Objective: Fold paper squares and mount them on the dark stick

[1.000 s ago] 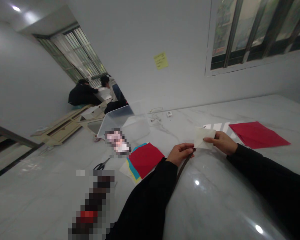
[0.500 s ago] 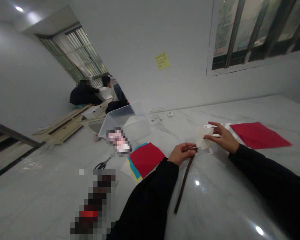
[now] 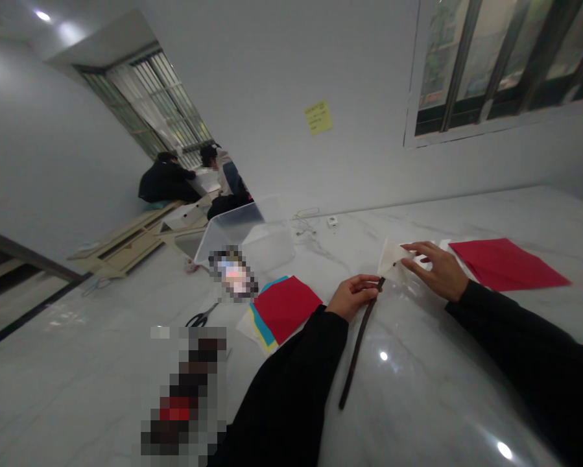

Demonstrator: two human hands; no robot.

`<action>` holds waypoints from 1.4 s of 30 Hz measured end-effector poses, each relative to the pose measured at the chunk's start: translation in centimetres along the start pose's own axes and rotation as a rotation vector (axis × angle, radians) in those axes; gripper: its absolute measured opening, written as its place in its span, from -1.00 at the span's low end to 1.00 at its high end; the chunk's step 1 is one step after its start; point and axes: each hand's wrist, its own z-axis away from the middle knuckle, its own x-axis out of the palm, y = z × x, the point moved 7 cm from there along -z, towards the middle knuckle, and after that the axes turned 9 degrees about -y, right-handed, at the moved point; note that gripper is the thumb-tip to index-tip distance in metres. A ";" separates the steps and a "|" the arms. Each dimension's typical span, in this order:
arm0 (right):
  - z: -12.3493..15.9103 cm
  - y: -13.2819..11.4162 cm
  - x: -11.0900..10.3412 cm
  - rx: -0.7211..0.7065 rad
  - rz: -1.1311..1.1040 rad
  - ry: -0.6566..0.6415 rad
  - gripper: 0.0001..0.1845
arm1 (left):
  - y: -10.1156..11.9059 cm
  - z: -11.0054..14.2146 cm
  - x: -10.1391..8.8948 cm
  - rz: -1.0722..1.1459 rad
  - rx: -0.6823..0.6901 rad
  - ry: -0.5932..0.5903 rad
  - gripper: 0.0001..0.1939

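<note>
My left hand (image 3: 353, 297) pinches a thin dark brown strip (image 3: 359, 350) near its upper end. The strip hangs down toward the near side with a slight bend. Just beyond, a small cream-white piece of paper (image 3: 389, 258) is gripped at its right edge between the thumb and fingers of my right hand (image 3: 434, 269). The paper's lower corner comes close to the strip's top end; whether they touch I cannot tell. Left of my left hand lies a stack of red, blue and yellow sheets (image 3: 288, 308). A larger red sheet (image 3: 510, 263) lies right of my right hand.
Black-handled scissors (image 3: 201, 318) and a blurred phone-like item (image 3: 233, 274) lie on the marble-patterned surface (image 3: 417, 402). Behind them stands a clear plastic bin (image 3: 247, 233). A yellow note (image 3: 318, 117) is on the wall. Two people (image 3: 169, 178) sit at the far left.
The cream-white paper has tilted and turned in my right hand. My left hand stays on the strip, almost unmoved. The view has shifted slightly.
</note>
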 end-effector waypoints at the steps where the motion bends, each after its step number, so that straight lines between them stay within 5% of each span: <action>1: 0.0 0.2 0.1 0.018 -0.004 -0.007 -0.57 | 0.1 0.0 0.0 0.011 0.005 0.002 -0.51; 11: 0.4 1.6 1.6 0.219 -0.059 -0.189 -0.39 | 0.7 0.1 0.1 0.123 0.057 0.053 -0.51; 16: 0.6 1.7 1.7 0.317 -0.073 -0.251 -0.12 | 0.7 0.0 -0.1 0.148 0.074 0.084 -0.52; 19: 0.5 2.1 1.9 0.321 -0.042 -0.321 -0.28 | 0.6 0.0 -0.2 0.139 0.063 0.093 -0.52; 23: 0.6 3.2 2.6 0.376 0.073 -0.444 -0.18 | 0.5 0.0 -0.4 0.144 0.061 0.112 -0.52; 35: 0.6 3.3 2.3 0.305 0.059 -0.292 -0.43 | 0.7 0.1 -0.2 0.128 0.056 0.091 -0.53; 42: 0.4 1.7 1.4 0.220 0.008 -0.220 -0.27 | 0.4 0.1 0.2 0.061 0.030 0.035 -0.52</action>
